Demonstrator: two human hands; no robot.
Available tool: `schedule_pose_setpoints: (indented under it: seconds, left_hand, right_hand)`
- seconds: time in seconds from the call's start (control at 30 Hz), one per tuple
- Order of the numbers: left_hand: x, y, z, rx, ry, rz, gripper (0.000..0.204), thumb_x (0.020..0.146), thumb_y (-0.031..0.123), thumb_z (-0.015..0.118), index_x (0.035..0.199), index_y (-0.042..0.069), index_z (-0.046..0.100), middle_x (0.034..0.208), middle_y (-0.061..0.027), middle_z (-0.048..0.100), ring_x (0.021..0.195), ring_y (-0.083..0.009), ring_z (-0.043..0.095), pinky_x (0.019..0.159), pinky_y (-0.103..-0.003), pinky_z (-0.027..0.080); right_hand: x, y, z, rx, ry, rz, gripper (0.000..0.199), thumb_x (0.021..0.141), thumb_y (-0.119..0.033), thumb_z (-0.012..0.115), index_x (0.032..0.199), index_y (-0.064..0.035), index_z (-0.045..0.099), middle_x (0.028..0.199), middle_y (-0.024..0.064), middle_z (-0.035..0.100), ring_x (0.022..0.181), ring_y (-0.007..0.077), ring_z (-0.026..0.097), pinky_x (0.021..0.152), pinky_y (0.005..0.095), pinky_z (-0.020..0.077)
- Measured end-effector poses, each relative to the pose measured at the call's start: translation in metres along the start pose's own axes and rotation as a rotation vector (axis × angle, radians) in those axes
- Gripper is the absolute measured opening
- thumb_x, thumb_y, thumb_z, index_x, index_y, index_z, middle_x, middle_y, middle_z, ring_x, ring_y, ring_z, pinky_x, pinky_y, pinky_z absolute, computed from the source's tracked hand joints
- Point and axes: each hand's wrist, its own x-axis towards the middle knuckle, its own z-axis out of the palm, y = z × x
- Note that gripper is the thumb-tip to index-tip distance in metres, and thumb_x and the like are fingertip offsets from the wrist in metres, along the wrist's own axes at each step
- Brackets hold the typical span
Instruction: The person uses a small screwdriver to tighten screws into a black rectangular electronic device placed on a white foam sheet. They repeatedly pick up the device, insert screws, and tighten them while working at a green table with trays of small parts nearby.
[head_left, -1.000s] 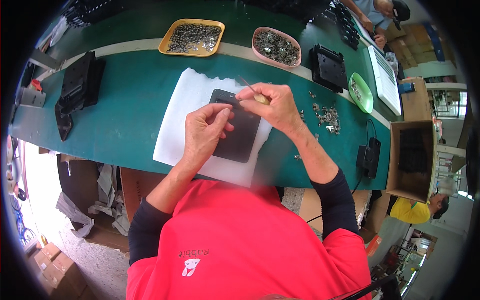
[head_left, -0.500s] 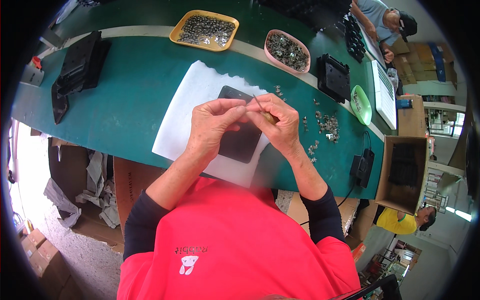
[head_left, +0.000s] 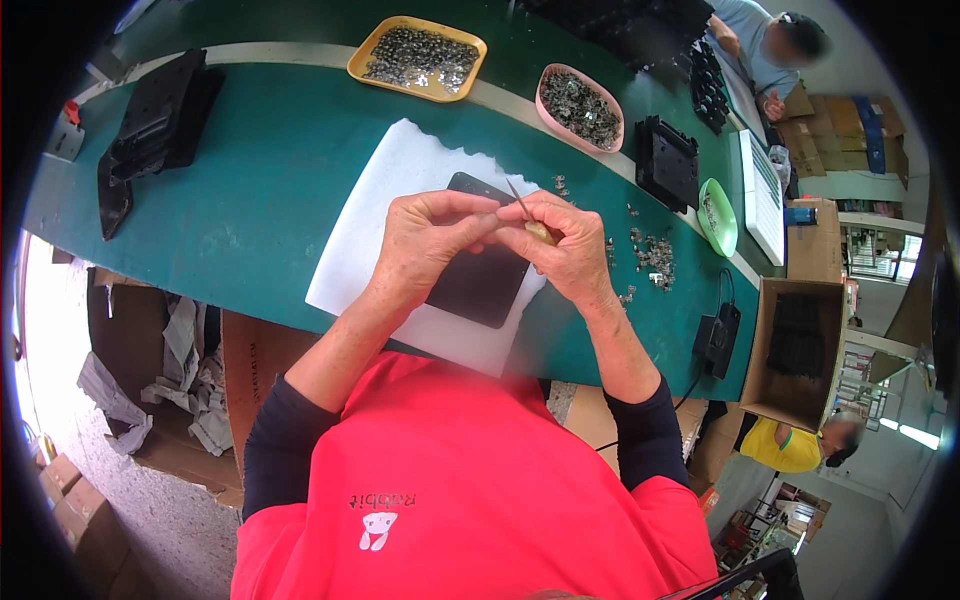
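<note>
Over a dark flat panel (head_left: pixel 480 290) my two hands meet, fingertips together. My left hand (head_left: pixel 420 240) is closed in a pinch; whatever sits between its thumb and fingers is too small to make out. A thin pointed tool (head_left: pixel 541 233) with a yellowish handle is gripped in my right hand (head_left: pixel 575 255), its narrow metal tip sticking up past the fingers. Beneath the panel lies a white foam sheet (head_left: pixel 350 240) with a ragged far edge. Small shiny metal parts (head_left: pixel 655 258) are scattered on the green table to the right of my right hand.
A yellow tray (head_left: pixel 355 68) and a pink tray (head_left: pixel 545 110) of metal parts stand at the back. A green bowl (head_left: pixel 728 235), black housings (head_left: pixel 668 162) and a black power adapter (head_left: pixel 715 340) are rightward. More black housings (head_left: pixel 160 115) sit left. A co-worker (head_left: pixel 745 25) is far right.
The view has shifted slightly. My hands stay together over the panel, with the tool still in the right one; the tool's tip has tilted a little. The co-worker's hand at far right has moved.
</note>
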Motion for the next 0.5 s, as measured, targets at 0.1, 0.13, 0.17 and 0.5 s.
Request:
schedule_pose_setpoints:
  seconds: [0.1,0.13,0.17,0.5]
  left_hand:
    - [0.002,-0.004,-0.002,-0.008,0.013,0.012,0.015,0.085,0.004,0.072,0.098,-0.001,0.073,0.087,-0.0065,0.071,0.073,-0.0093,0.062,0.067,-0.022,0.052]
    - [0.002,-0.005,-0.001,-0.019,0.025,0.023,0.015,0.084,0.004,0.073,0.098,-0.001,0.073,0.086,-0.006,0.071,0.073,-0.0092,0.062,0.068,-0.022,0.051]
    - [0.002,-0.005,0.0,-0.03,0.035,0.035,0.015,0.084,0.003,0.073,0.098,-0.001,0.073,0.086,-0.0056,0.071,0.072,-0.0091,0.061,0.068,-0.022,0.051]
    - [0.001,-0.02,0.004,0.044,0.104,0.212,0.013,0.088,0.004,0.07,0.1,0.001,0.073,0.088,-0.0056,0.069,0.077,-0.0106,0.064,0.07,-0.022,0.052]
  right_hand:
    - [-0.001,0.002,0.006,-0.016,0.046,-0.007,0.021,0.078,-0.007,0.076,0.097,-0.0016,0.072,0.089,0.0068,0.07,0.081,0.0125,0.065,0.073,0.026,0.051]
    - [-0.002,0.003,0.008,-0.017,0.066,-0.008,0.021,0.077,-0.008,0.077,0.097,-0.0015,0.072,0.089,0.0067,0.071,0.081,0.0123,0.065,0.073,0.0258,0.051]
    - [-0.002,0.002,0.01,0.001,0.085,0.015,0.021,0.077,-0.008,0.077,0.097,-0.0016,0.072,0.089,0.0067,0.07,0.082,0.0123,0.065,0.073,0.0256,0.0509]
    - [-0.009,0.007,0.022,0.092,0.203,0.14,0.016,0.078,-0.008,0.075,0.093,-0.0021,0.072,0.09,0.0066,0.07,0.082,0.0142,0.066,0.074,0.0262,0.0508]
